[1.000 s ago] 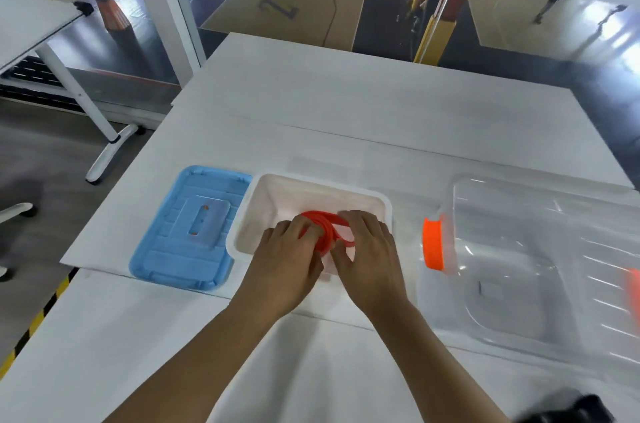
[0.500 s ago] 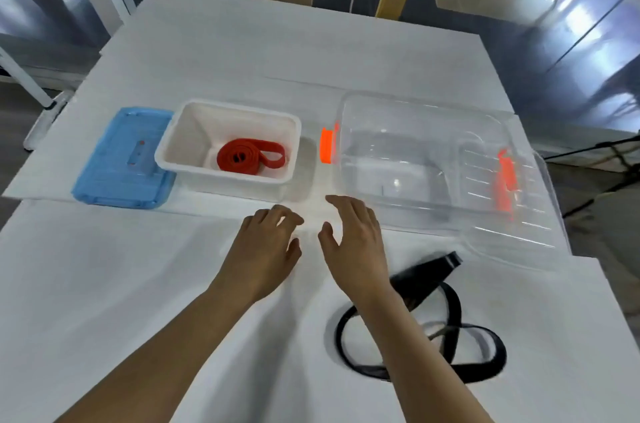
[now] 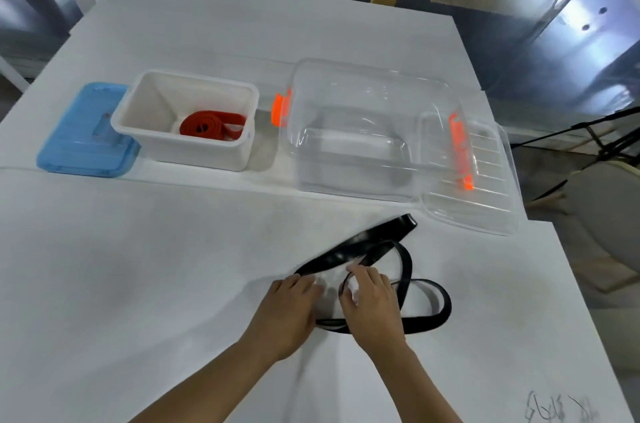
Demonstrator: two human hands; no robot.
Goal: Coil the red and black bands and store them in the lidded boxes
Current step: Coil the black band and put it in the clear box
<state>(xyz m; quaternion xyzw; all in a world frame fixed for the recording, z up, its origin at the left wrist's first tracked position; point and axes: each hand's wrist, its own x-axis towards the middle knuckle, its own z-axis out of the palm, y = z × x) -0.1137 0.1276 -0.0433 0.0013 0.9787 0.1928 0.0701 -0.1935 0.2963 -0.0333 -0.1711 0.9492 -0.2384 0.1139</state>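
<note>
While both forearms reach in from the near edge of the white table (image 3: 138, 284), the two hands sit close together at about 6 o'clock in the head view, knuckles up and fingers pointing away from the person. The left hand (image 3: 287, 315) lies low on the tabletop with its fingers bent down at the near end of the black band (image 3: 363, 249); whether they pinch the strap or only press on it cannot be told, since motion blur smears the fingertips. The right hand (image 3: 372, 308) lies just beside it, fingers curled over a strand of the same band, though a firm grip is not clear either.

That black band sprawls uncoiled on the table under and beyond the hands: one flat length runs from the fingers toward 1 o'clock, and looser loops spread out toward 3 o'clock of the right hand.

Farther off, toward 11 o'clock of the hands, the red band (image 3: 211, 126) lies coiled in the bottom of the open white box (image 3: 194, 152). A blue lid (image 3: 83, 145) lies flat against that box's 9 o'clock side. At about 1 o'clock of the hands stands the clear box (image 3: 363, 117) with orange clips (image 3: 278, 107), its clear lid (image 3: 485, 187) leaning at its 3 o'clock side.
</note>
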